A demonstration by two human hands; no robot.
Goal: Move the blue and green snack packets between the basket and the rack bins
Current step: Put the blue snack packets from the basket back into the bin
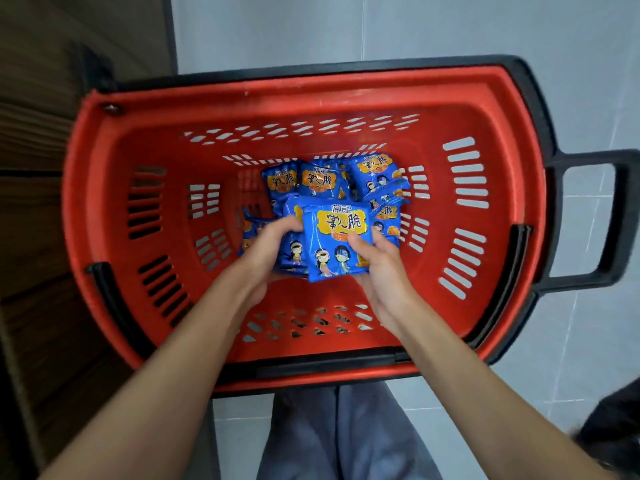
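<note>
Packets in both hands, low inside the red shopping basket (104,188). Left hand (273,247) grips the second blue packet (290,252), fingers curled over its upper left edge. That packet sits partly behind the front blue packet (332,237), the two overlapping. Right hand (379,271) holds the front blue packet from its right side, with the thumb pressed on the printed face and the remaining fingers tucked underneath, out of sight. Both grips are closed on their packets, and the two are held side by side above the basket floor.

Surroundings, left to right: dark wooden panelling (34,133) runs along the left edge. One folded black carry handle (107,306) lies against the basket's left wall. A blue packet edge (247,230) pokes out beneath the left hand. More loose blue packets (317,181) lie in a row at the back of the basket floor, just beyond the held pair, and some at the right are partly hidden behind the front packet. The other carry handle (519,258) lies against the right wall. A black pull handle (620,220) juts from the basket's right end. Grey floor tiles (450,29) surround the basket. Grey trousers (346,438) show below its near rim. A dark shape (609,431) at bottom right is too blurred to identify.

Pose: both bare forearms reach in over the near rim and converge toward the centre. Left wrist is bent inward, back of the hand up. Right palm is turned inward and up, cradling the packet.
</note>
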